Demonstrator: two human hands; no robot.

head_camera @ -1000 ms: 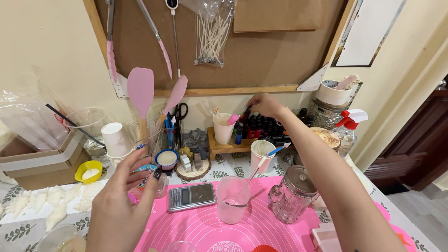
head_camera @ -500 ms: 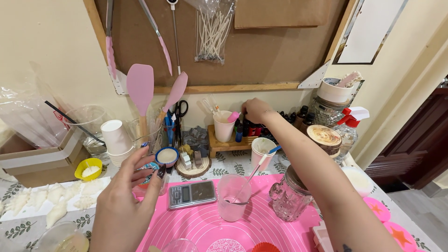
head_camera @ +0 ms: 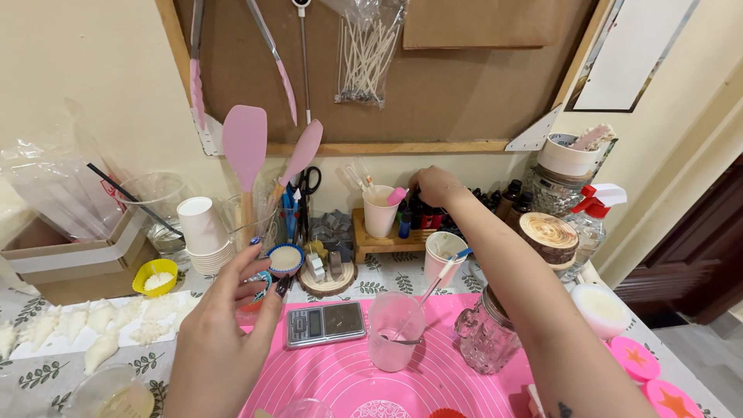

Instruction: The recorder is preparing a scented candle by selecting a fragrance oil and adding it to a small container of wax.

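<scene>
Right hand (head_camera: pixel 436 186) is reached out to the back of the tabletop (head_camera: pixel 54 364), fingers curled down onto the row of small dark bottles (head_camera: pixel 422 217) on the wooden rack (head_camera: pixel 379 244). Fingertips are hidden among the bottles, so can't tell if it's clamped on one or just touching.

Left hand (head_camera: pixel 220 340) is raised near the camera, fingers spread apart, holding nothing. It sits just in front of a small blue cup (head_camera: pixel 285 258) of pale wax and left of the pocket scale (head_camera: pixel 325 323).

Scale lies on the pink mat (head_camera: pixel 340 379). Right of it on the mat: clear plastic cup (head_camera: pixel 395 330) with a stirrer leaning in it, then a glass jar mug (head_camera: pixel 485 334) beside the right forearm.

Behind the mat: pale pink cup (head_camera: pixel 443 251) with a blue-tipped stick, round wood slice (head_camera: pixel 325 280) carrying small items, another pink cup (head_camera: pixel 379 210) on the rack, touching the bottles' left end.

Left side: stack of white paper cups (head_camera: pixel 203 232), yellow silicone cup (head_camera: pixel 155 276), cardboard box (head_camera: pixel 73 263), white wax shapes (head_camera: pixel 101 325) on a sheet.

Pink spatulas (head_camera: pixel 244 147) stand in a holder against the corkboard (head_camera: pixel 433 85).

Right edge: spray bottle (head_camera: pixel 592 213), wood-lidded jar (head_camera: pixel 547 236).
</scene>
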